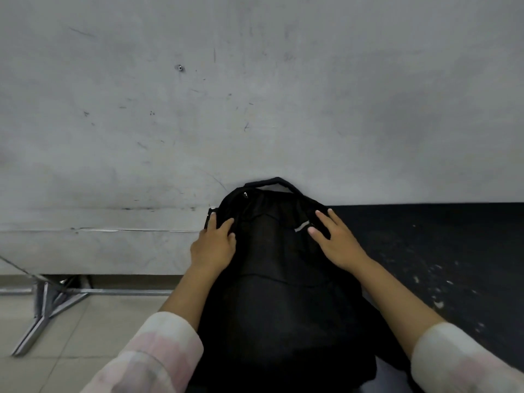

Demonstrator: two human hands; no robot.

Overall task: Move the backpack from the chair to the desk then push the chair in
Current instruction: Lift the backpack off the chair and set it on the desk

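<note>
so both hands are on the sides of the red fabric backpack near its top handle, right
Not quite: the fabric backpack is black, not red. The head view shows the left hand and right hand on its sides near the top handle.

Black matte desk top (439,251) fills the right side, far edge butting a scuffed grey wall panel (255,95). Surface is dusty, with scattered white specks and flakes (438,303), densest toward the near right. Black fabric backpack (278,279) sits at the top's left end, carry handle up against the panel; can't tell how much of its base is on the top. Left of that: beige tiled floor (93,336), with a bare steel tube frame (54,299) standing on it, splayed feet on the tiles.
</note>
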